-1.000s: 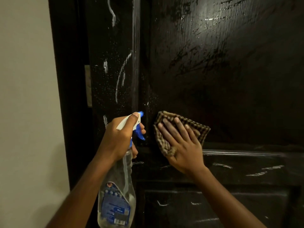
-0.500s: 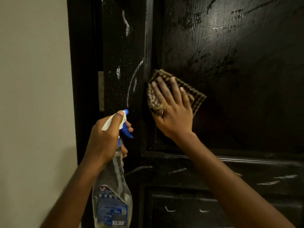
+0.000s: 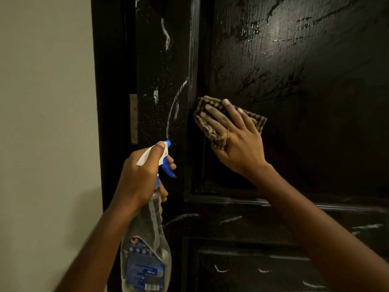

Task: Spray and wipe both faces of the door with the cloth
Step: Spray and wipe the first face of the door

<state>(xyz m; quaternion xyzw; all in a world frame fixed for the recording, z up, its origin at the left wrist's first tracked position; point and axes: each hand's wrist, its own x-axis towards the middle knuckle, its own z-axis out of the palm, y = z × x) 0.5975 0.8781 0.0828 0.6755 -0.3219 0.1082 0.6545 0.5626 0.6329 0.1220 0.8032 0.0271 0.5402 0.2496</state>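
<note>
A dark, glossy panelled door [image 3: 294,81] fills most of the view, wet with spray droplets and white streaks along its left stile. My right hand [image 3: 235,140] presses a brown checked cloth [image 3: 210,127] flat against the left side of the upper panel, fingers spread over it. My left hand [image 3: 141,175] grips the neck of a clear spray bottle [image 3: 147,249] with a white and blue trigger head, held just left of the cloth and pointing at the door.
A pale wall [image 3: 46,123] stands to the left of the black door frame [image 3: 111,102]. A metal hinge plate [image 3: 133,119] shows on the door's left edge. A horizontal rail [image 3: 273,203] separates the upper panel from a lower one.
My right hand slid the cloth up the panel's left side from near the rail, and the view shifted with it. My left hand kept its hold on the bottle.
</note>
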